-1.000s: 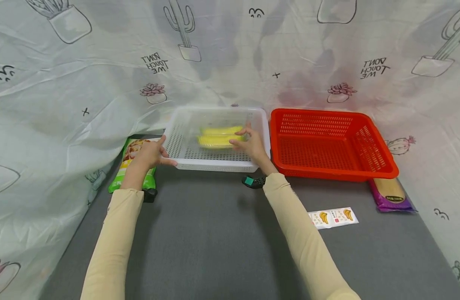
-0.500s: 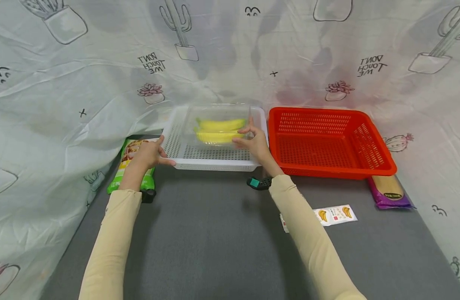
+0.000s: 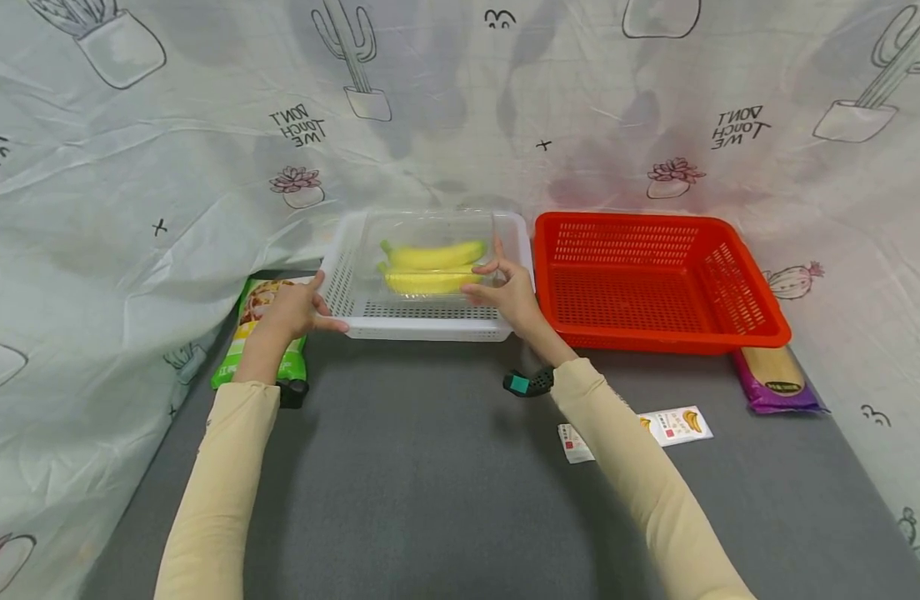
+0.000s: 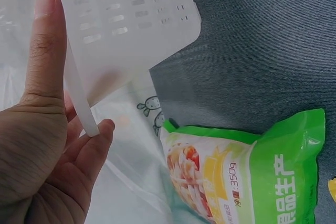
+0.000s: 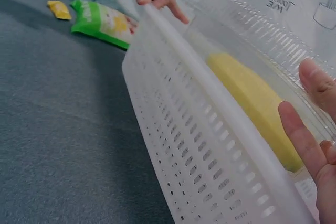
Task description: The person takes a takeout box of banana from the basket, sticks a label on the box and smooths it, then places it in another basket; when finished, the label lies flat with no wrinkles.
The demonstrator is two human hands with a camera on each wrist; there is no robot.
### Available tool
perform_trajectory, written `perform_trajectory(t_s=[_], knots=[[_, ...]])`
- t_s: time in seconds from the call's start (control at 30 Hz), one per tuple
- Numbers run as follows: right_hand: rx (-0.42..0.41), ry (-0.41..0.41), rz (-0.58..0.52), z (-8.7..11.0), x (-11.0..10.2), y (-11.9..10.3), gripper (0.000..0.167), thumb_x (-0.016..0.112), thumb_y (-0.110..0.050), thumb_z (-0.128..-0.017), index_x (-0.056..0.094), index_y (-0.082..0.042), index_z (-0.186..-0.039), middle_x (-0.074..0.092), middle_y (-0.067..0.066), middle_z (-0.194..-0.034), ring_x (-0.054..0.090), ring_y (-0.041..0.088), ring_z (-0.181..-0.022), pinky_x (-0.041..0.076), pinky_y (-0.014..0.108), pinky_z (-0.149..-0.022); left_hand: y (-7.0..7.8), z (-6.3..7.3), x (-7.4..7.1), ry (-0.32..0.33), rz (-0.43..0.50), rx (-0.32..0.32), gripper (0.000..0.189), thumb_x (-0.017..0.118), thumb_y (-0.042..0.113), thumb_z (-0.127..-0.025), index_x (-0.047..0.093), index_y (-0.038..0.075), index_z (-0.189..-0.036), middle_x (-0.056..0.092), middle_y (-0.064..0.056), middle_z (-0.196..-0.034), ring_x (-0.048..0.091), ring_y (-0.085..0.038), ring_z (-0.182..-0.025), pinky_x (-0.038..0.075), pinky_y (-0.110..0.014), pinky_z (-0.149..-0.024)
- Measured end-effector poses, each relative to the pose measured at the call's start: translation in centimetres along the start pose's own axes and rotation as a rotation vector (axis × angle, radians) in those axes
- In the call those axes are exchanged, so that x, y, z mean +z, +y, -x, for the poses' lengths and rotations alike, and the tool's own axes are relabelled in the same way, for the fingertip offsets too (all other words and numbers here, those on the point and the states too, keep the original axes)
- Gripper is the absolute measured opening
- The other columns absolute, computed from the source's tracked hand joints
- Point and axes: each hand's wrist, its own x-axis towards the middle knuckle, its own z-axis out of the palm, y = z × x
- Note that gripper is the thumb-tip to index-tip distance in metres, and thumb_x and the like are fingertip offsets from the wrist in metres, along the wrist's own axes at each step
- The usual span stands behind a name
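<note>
Yellow bananas (image 3: 433,255) lie inside a clear plastic box (image 3: 430,223), which is in the white slotted basket (image 3: 422,331). My right hand (image 3: 514,293) is at the box's right end; in the right wrist view its thumb and a finger (image 5: 299,135) are spread over that end and hold it. How far the box rests on the basket floor cannot be told. My left hand (image 3: 289,312) grips the basket's left rim, the thumb (image 4: 46,51) lying along the top and the other fingers curled underneath outside.
A green food bag (image 3: 291,360) lies beneath my left wrist. The red basket (image 3: 662,340) stands beside the white one, with a purple-edged packet (image 3: 778,383) at its right corner. A white strip with banana pictures (image 3: 677,425) lies partly under my right forearm. Patterned cloth (image 3: 445,108) hangs behind.
The clear box has come out of blur and shifted slightly left inside the white basket, my right hand staying at its end. My left hand keeps its grip on the rim.
</note>
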Motion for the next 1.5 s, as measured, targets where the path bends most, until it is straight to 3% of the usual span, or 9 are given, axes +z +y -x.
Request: perform_trajectory(t_s=[0.23, 0.37, 0.47, 0.6, 0.8, 1.1, 1.2, 1.33, 1.5], knots=[[-0.054, 0.014, -0.004, 0.8, -0.2, -0.7, 0.034, 0.070, 0.010, -0.079, 0.049, 0.021, -0.102, 0.009, 0.002, -0.160, 0.070, 0.012, -0.074, 0.056, 0.031, -0.067, -0.1, 0.0, 0.0, 0.007, 0.015, -0.004, 0.067, 0.085, 0.039, -0.070, 0.063, -0.008, -0.113, 0.024, -0.024, -0.152, 0.046, -0.033, -0.095, 0.037, -0.048, -0.091], [-0.059, 0.018, -0.022, 1.3, -0.3, -1.3, 0.035, 0.070, 0.010, -0.079, 0.048, 0.021, -0.103, 0.010, 0.002, -0.160, 0.071, 0.014, -0.079, 0.056, 0.031, -0.069, -0.1, 0.1, 0.0, 0.004, 0.031, -0.002, 0.080, 0.085, 0.037, -0.070, 0.055, -0.008, -0.128, 0.053, -0.023, -0.132, 0.048, -0.031, -0.091, 0.038, -0.047, -0.089], [-0.065, 0.017, -0.018, 1.9, -0.3, -1.7, 0.036, 0.070, 0.010, -0.079, 0.047, 0.022, -0.103, 0.016, 0.006, -0.159, 0.071, 0.014, -0.079, 0.056, 0.032, -0.070, 0.0, -0.1, 0.0, 0.004, 0.028, 0.007, 0.090, 0.085, 0.037, -0.069, 0.046, -0.008, -0.136, 0.058, -0.025, -0.124, 0.048, -0.031, -0.087, 0.039, -0.046, -0.088], [-0.088, 0.026, 0.016, 2.6, -0.4, -2.2, 0.036, 0.072, 0.010, -0.078, 0.048, 0.021, -0.103, 0.031, 0.015, -0.153, 0.070, 0.011, -0.073, 0.056, 0.030, -0.068, 0.1, -0.1, 0.0, -0.001, 0.025, 0.013, 0.075, 0.085, 0.038, -0.070, 0.058, -0.009, -0.123, 0.034, -0.026, -0.146, 0.046, -0.032, -0.089, 0.037, -0.046, -0.088], [-0.113, 0.030, -0.016, 3.5, -0.1, -2.7, 0.034, 0.072, 0.012, -0.077, 0.051, 0.021, -0.102, 0.015, 0.000, -0.160, 0.066, 0.009, -0.063, 0.056, 0.030, -0.067, 0.0, -0.1, 0.0, -0.010, 0.025, 0.010, 0.081, 0.084, 0.038, -0.070, 0.053, -0.008, -0.129, 0.040, -0.028, -0.142, 0.046, -0.031, -0.087, 0.038, -0.046, -0.088], [-0.157, 0.039, -0.022, 5.5, 0.1, -3.4, 0.031, 0.073, 0.013, -0.075, 0.053, 0.020, -0.098, 0.024, 0.008, -0.157, 0.067, 0.009, -0.068, 0.055, 0.031, -0.067, -0.1, -0.2, 0.0, -0.003, 0.013, 0.009, 0.074, 0.085, 0.041, -0.067, 0.061, -0.009, -0.117, 0.027, -0.024, -0.150, 0.047, -0.031, -0.090, 0.039, -0.047, -0.092], [-0.162, 0.030, -0.067, 6.1, 0.1, -3.7, 0.032, 0.072, 0.015, -0.075, 0.052, 0.022, -0.100, 0.019, 0.004, -0.159, 0.068, 0.008, -0.068, 0.056, 0.033, -0.068, 0.0, 0.0, 0.0, -0.001, -0.001, 0.022, 0.091, 0.084, 0.041, -0.068, 0.048, -0.008, -0.136, 0.052, -0.023, -0.134, 0.050, -0.031, -0.087, 0.040, -0.049, -0.093], [-0.168, 0.022, -0.090, 7.1, 0.1, -4.0, 0.034, 0.070, 0.018, -0.074, 0.051, 0.025, -0.101, 0.015, 0.003, -0.159, 0.068, 0.010, -0.065, 0.056, 0.033, -0.067, 0.2, 0.1, -0.1, -0.004, -0.016, 0.048, 0.109, 0.084, 0.038, -0.071, 0.020, -0.007, -0.148, 0.069, -0.017, -0.091, 0.055, -0.031, -0.081, 0.041, -0.051, -0.093], [-0.141, 0.010, -0.103, 8.5, 0.5, -4.2, 0.032, 0.070, 0.019, -0.074, 0.051, 0.025, -0.100, 0.017, -0.002, -0.159, 0.070, 0.015, -0.074, 0.056, 0.035, -0.069, 0.1, 0.3, -0.1, 0.019, -0.030, 0.089, 0.097, 0.080, 0.023, -0.078, 0.021, -0.011, -0.146, 0.070, -0.016, -0.087, 0.057, -0.032, -0.076, 0.041, -0.052, -0.093]])
